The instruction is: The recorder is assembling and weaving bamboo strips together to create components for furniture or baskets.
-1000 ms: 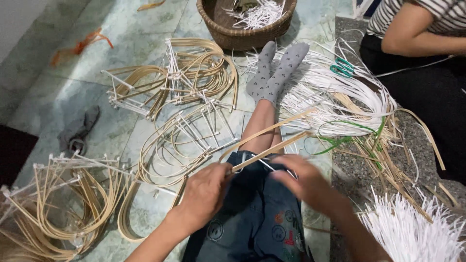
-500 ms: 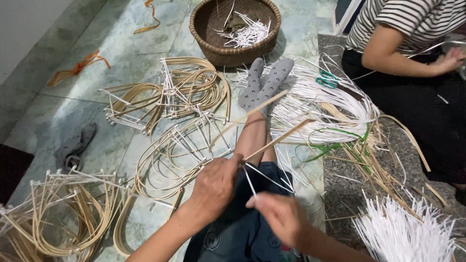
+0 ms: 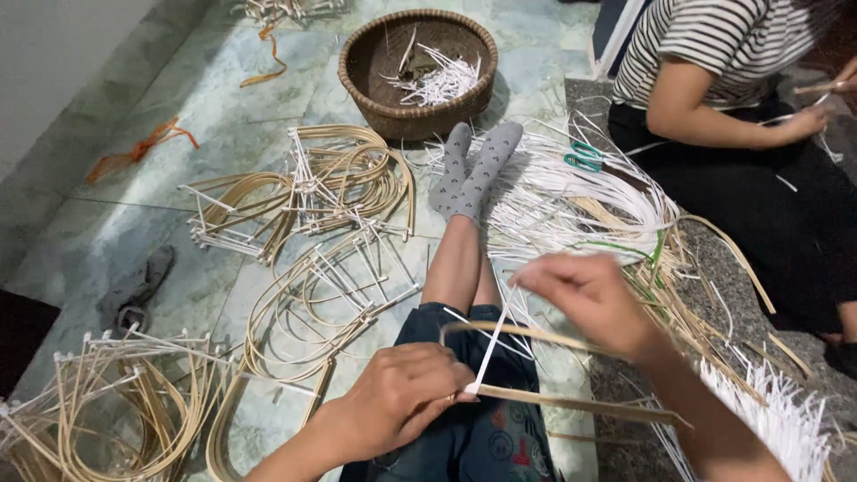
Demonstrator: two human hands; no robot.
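Note:
I sit on the floor with my legs stretched out, grey socks (image 3: pixel 473 174) on my feet. My left hand (image 3: pixel 397 399) rests on my lap and pinches a flat bamboo strip (image 3: pixel 571 403) where a thin white strip (image 3: pixel 494 344) meets it. My right hand (image 3: pixel 589 299) is raised above my knee and pulls the upper end of that white strip taut. A second bamboo strip (image 3: pixel 527 333) runs under the right hand.
Bent bamboo frames tied with white strips lie at left (image 3: pixel 308 192) and lower left (image 3: pixel 107 402). A round woven basket (image 3: pixel 420 62) holds white scraps beyond my feet. White strips (image 3: pixel 571 201) pile at right. A person in a striped shirt (image 3: pixel 714 54) sits at right. Scissors (image 3: pixel 585 156) lie near them.
My right hand has risen from my lap and drawn the white strip upward. The bamboo strips have swung from pointing away to lying across my lap. The camera tilted further forward.

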